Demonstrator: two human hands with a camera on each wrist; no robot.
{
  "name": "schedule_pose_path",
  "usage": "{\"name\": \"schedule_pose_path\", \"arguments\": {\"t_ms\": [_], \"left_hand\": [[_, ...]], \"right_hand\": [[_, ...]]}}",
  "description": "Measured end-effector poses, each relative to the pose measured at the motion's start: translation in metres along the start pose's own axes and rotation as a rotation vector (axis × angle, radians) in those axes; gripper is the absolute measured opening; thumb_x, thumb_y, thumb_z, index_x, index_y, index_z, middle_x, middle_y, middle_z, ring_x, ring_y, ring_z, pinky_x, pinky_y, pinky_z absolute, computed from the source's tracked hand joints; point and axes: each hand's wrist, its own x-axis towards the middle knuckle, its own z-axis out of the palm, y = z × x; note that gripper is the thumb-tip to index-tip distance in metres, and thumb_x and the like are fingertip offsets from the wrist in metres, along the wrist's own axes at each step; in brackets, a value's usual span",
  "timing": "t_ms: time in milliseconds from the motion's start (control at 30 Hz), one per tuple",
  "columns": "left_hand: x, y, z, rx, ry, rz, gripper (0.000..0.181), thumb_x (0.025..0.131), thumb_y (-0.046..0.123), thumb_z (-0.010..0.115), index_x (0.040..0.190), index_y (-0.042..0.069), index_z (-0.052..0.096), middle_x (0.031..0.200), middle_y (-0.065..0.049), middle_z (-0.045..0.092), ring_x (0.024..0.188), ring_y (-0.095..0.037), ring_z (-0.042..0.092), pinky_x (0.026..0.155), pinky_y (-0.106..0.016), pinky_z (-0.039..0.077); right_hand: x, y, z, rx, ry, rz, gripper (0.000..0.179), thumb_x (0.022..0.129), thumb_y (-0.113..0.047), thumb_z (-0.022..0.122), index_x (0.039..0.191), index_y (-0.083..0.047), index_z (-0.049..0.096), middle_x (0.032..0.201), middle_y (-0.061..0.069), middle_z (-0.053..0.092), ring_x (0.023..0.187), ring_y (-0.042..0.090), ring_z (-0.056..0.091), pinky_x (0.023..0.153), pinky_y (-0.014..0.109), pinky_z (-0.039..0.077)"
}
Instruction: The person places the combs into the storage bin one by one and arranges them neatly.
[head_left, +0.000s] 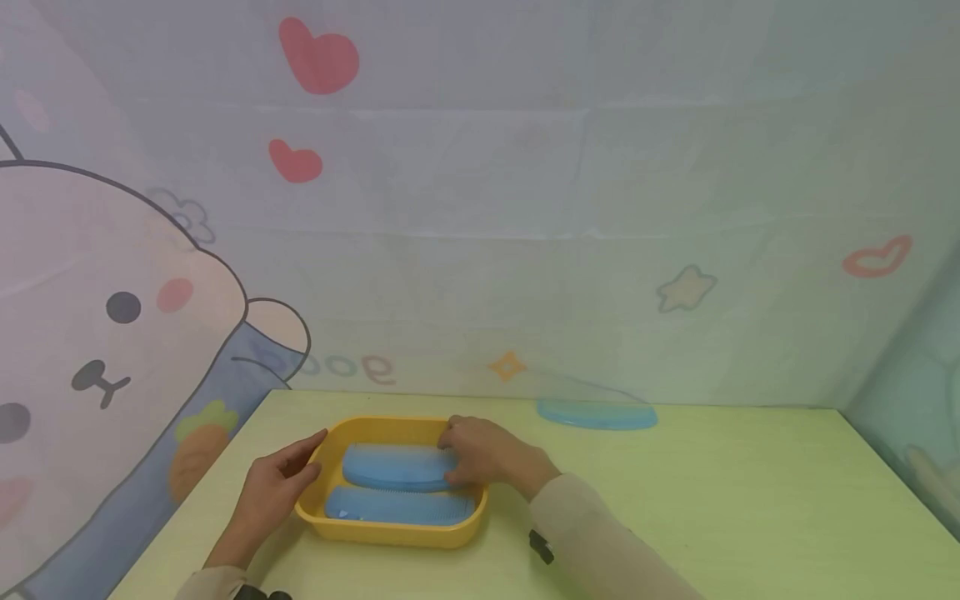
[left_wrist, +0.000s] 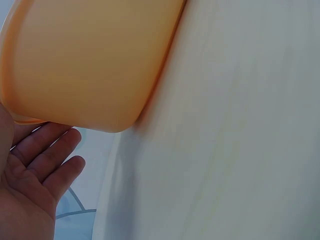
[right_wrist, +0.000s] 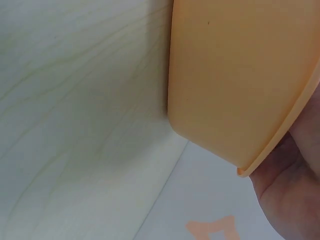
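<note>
A yellow plastic basin [head_left: 390, 536] sits on the table with two light-blue combs inside. The upper comb [head_left: 397, 468] lies teeth up towards the back, and the lower comb [head_left: 397, 506] lies along the near side. My right hand [head_left: 483, 450] reaches over the basin's right rim and grips the upper comb's right end between thumb and fingers, hiding that end. At the left rim, my left hand [head_left: 273, 487] touches the basin's outside; in the left wrist view its fingers [left_wrist: 55, 155] are fairly straight. Both wrist views show mainly the basin's outer wall [right_wrist: 240, 75].
A third blue comb [head_left: 597, 415] lies at the table's back edge, by the wall cloth [head_left: 465, 250] printed with hearts and a cartoon animal. The pale yellow-green table [head_left: 735, 500] extends to the right of the basin.
</note>
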Motion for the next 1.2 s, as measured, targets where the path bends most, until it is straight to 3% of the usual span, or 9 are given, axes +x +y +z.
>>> {"name": "schedule_pose_path", "arguments": {"t_ms": [67,300,533,767,967,1067,1200], "left_hand": [[0.0004,0.0002,0.0002,0.001,-0.001,-0.001,0.042,0.103,0.002,0.068,0.145,-0.002,0.064,0.141,-0.022,0.064,0.123,-0.029,0.065,0.086,-0.016,0.056],[0.0007,0.0012,0.0007,0.004,0.002,0.006,0.042,0.103,0.002,0.068,0.145,-0.001,0.064,0.141,-0.021,0.065,0.123,-0.03,0.066,0.087,-0.015,0.056],[0.0006,0.0008,0.0003,-0.004,0.004,0.007,0.042,0.103,0.003,0.069,0.144,0.0,0.065,0.141,-0.02,0.065,0.118,-0.005,0.062,0.086,-0.015,0.056],[0.0009,-0.0009,0.0007,0.004,0.009,0.019,0.042,0.102,0.002,0.069,0.144,-0.002,0.065,0.14,-0.021,0.065,0.119,-0.009,0.064,0.085,-0.015,0.056],[0.0009,-0.0008,0.0007,-0.005,0.011,0.014,0.042,0.102,0.002,0.069,0.144,-0.002,0.065,0.141,-0.021,0.065,0.118,-0.005,0.063,0.087,-0.014,0.055],[0.0003,0.0001,0.0002,-0.007,0.008,0.006,0.042,0.102,0.002,0.069,0.144,-0.002,0.065,0.141,-0.021,0.065,0.12,-0.01,0.064,0.087,-0.014,0.055],[-0.0002,0.0017,-0.0002,0.003,0.006,-0.006,0.042,0.103,0.003,0.069,0.144,-0.002,0.064,0.142,-0.02,0.064,0.12,-0.011,0.063,0.087,-0.014,0.056]], "right_hand": [[0.0003,-0.0004,0.0006,-0.008,-0.011,0.004,0.031,0.09,-0.018,0.084,0.116,-0.004,0.079,0.111,0.004,0.07,0.102,0.017,0.065,0.092,0.027,0.055],[0.0009,-0.0016,0.0011,-0.021,-0.025,-0.004,0.021,0.089,-0.016,0.083,0.107,-0.004,0.078,0.104,0.002,0.072,0.1,0.017,0.066,0.091,0.029,0.055],[0.0,-0.0049,-0.0027,-0.001,-0.025,0.005,0.017,0.088,-0.013,0.083,0.101,-0.005,0.077,0.089,-0.003,0.065,0.081,0.012,0.053,0.076,0.026,0.049],[0.0012,-0.0049,-0.0004,0.037,-0.034,0.021,0.011,0.09,-0.012,0.082,0.091,-0.006,0.073,0.073,-0.006,0.046,0.072,0.011,0.043,0.065,0.026,0.036],[0.0023,-0.0043,0.0011,0.04,-0.032,0.011,0.012,0.09,-0.011,0.083,0.09,-0.006,0.072,0.073,-0.006,0.046,0.071,0.011,0.042,0.064,0.025,0.036],[0.0014,-0.0038,0.0016,0.039,-0.026,-0.006,0.012,0.091,-0.012,0.084,0.098,-0.005,0.076,0.082,-0.004,0.062,0.078,0.011,0.054,0.071,0.023,0.046],[-0.0024,-0.0015,0.0006,0.073,0.003,-0.036,0.029,0.093,-0.011,0.083,0.118,0.0,0.077,0.114,0.008,0.075,0.109,0.022,0.068,0.099,0.03,0.054]]}}
